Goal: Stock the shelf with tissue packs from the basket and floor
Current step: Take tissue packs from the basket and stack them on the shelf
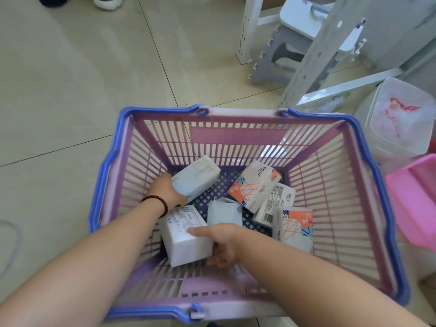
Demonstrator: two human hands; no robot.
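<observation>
A purple basket point(238, 135) with blue handles stands on the tiled floor and holds several tissue packs. Both my arms reach into it. My left hand point(166, 190), with a bead bracelet at the wrist, grips a pale blue pack point(197, 177) near the basket's back left. My right hand point(221, 244) holds a white pack point(186, 237) with printed text at the front. Loose packs with orange and blue print point(256, 185) point(293, 226) lie on the right side. Between them lies another pale blue pack point(224, 213).
White metal shelf posts point(246, 31) point(313, 50) rise at the upper right, with a grey folding stool point(280, 53) behind them. A clear plastic bin point(398, 119) and a pink tub point(415, 197) stand right of the basket. A person's shoes point(106, 2) show at the top left.
</observation>
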